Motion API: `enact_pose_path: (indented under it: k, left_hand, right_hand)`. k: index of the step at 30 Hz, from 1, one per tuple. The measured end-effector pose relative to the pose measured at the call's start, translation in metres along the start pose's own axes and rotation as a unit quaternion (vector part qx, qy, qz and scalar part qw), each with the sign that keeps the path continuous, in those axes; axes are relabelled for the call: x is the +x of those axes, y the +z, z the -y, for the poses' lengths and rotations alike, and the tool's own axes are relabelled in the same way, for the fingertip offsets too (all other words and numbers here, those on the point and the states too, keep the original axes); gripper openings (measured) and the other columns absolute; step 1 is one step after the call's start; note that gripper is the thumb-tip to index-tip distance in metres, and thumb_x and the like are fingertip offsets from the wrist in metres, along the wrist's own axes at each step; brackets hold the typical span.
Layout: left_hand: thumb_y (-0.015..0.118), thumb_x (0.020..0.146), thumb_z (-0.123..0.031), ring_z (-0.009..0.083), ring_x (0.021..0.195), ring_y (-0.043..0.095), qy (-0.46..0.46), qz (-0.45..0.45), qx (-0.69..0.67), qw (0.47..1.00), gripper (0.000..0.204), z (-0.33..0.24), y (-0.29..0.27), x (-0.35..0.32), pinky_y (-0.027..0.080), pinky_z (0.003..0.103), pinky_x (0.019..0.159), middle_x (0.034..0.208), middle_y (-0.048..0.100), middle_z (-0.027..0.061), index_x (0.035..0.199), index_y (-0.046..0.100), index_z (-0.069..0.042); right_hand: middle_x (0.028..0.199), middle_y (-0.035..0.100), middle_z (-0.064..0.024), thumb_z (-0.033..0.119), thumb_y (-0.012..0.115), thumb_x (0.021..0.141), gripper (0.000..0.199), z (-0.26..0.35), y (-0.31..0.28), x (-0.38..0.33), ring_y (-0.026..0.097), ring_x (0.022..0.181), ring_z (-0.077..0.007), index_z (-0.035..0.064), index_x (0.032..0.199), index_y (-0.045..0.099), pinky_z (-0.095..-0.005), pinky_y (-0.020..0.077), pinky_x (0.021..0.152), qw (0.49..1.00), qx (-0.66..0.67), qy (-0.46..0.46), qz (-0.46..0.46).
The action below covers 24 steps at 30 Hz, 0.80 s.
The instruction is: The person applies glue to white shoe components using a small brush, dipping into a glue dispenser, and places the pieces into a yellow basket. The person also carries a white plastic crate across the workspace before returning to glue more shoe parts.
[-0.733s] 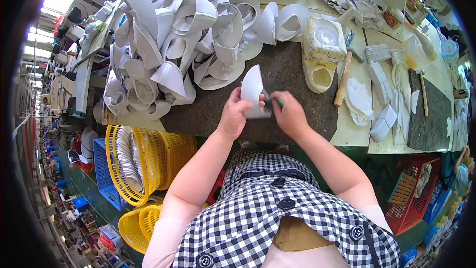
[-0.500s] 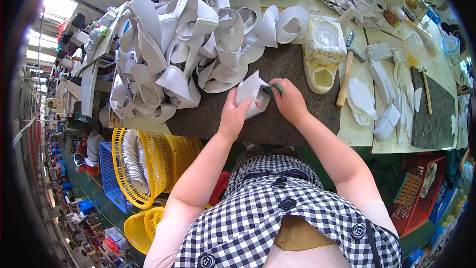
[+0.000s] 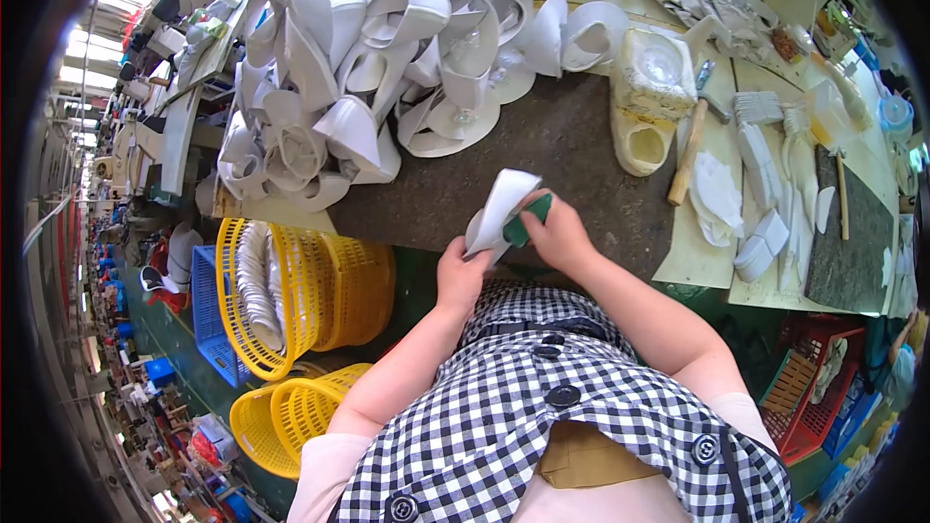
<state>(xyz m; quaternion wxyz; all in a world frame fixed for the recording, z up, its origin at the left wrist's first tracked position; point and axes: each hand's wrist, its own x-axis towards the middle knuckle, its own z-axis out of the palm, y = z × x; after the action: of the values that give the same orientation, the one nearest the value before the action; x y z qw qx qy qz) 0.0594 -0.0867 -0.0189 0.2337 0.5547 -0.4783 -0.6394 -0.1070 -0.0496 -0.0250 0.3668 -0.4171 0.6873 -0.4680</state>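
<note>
My left hand [image 3: 461, 273] grips the lower end of a white curved shoe piece [image 3: 502, 203], which is tilted just above the near edge of the dark work board [image 3: 591, 169]. In my right hand [image 3: 562, 238] is a small flat green hand tool [image 3: 530, 220], its fingers closed round it. The tool is against or very close to the right side of the white piece; its working end is partly hidden. Beyond my hands on the left rises a heap of similar white slipper-shaped pieces [image 3: 387, 68].
A glue-stained pale container [image 3: 647, 87] stands on the board's right side, beside a wooden-handled hammer [image 3: 688, 155]. Further right lie white cut pieces [image 3: 715, 199] and a second dark board [image 3: 852, 247]. Yellow baskets [image 3: 310, 300] stand below the table's left edge; a red crate [image 3: 823, 387] is at right.
Both hands have drawn closer to my body with the white piece, which is turned to a narrower, more slanted angle. More of the green tool shows. The view has shifted slightly.
</note>
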Motion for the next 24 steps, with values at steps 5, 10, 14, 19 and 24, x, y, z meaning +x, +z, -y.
enact_pose_path:
  k: [5, 10, 14, 19, 24]
  left_hand:
    - [0.059, 0.076, 0.001, 0.0119, 0.081, 0.055, 0.206, -0.043, 0.031, 0.977, 0.019, -0.032, -0.003, -0.004, 0.043, 0.025, 0.073, 0.089, 0.059, 0.0055, 0.094, 0.056, -0.002]
    - [0.058, 0.07, 0.005, 0.0266, 0.089, 0.053, 0.428, -0.015, 0.216, 0.877, 0.023, -0.029, 0.002, 0.041, 0.042, 0.031, 0.079, 0.094, 0.055, 0.011, 0.09, 0.055, -0.005]
    - [0.044, 0.063, 0.01, 0.0338, 0.11, 0.04, 0.402, 0.047, 0.435, 0.804, 0.043, -0.009, -0.015, 0.042, 0.033, 0.04, 0.093, 0.117, 0.042, 0.0143, 0.099, 0.055, -0.01]
    - [0.057, 0.069, -0.004, 0.0293, 0.106, 0.039, 0.263, 0.04, 0.37, 0.89, 0.041, -0.001, -0.01, 0.031, 0.034, 0.037, 0.089, 0.112, 0.04, 0.015, 0.11, 0.053, -0.01]
    - [0.068, 0.075, -0.019, 0.0199, 0.093, 0.047, 0.082, -0.101, 0.089, 0.988, 0.044, 0.003, 0.012, 0.035, 0.041, 0.029, 0.081, 0.107, 0.04, 0.0137, 0.109, 0.046, -0.001]
  right_hand:
    - [0.078, 0.057, -0.0056, 0.007, 0.056, 0.081, 0.011, 0.016, -0.027, -0.005, 0.058, 0.066, -0.0124, 0.0029, 0.091, 0.054, -0.0256, 0.0506, 0.051, 0.975, 0.202, 0.081, -0.05]
    - [0.07, 0.058, -0.0076, 0.009, 0.056, 0.078, 0.014, -0.015, -0.052, -0.022, 0.057, 0.055, -0.0136, 0.0023, 0.09, 0.055, -0.0259, 0.0475, 0.048, 0.981, 0.15, 0.075, -0.101]
    - [0.075, 0.058, -0.0045, 0.009, 0.056, 0.081, 0.013, -0.011, -0.078, -0.04, 0.057, 0.058, -0.0119, 0.0028, 0.092, 0.055, -0.0253, 0.0476, 0.049, 0.966, 0.184, 0.119, -0.135]
    - [0.084, 0.057, -0.0038, 0.012, 0.054, 0.087, 0.017, -0.014, -0.132, -0.026, 0.055, 0.069, -0.0093, 0.0052, 0.102, 0.053, -0.0216, 0.0472, 0.06, 0.954, 0.106, -0.043, -0.278]
    - [0.083, 0.058, -0.0035, 0.011, 0.055, 0.086, 0.017, -0.012, -0.144, 0.007, 0.054, 0.069, -0.0082, 0.0043, 0.102, 0.055, -0.0212, 0.0452, 0.062, 0.957, 0.024, -0.051, -0.286]
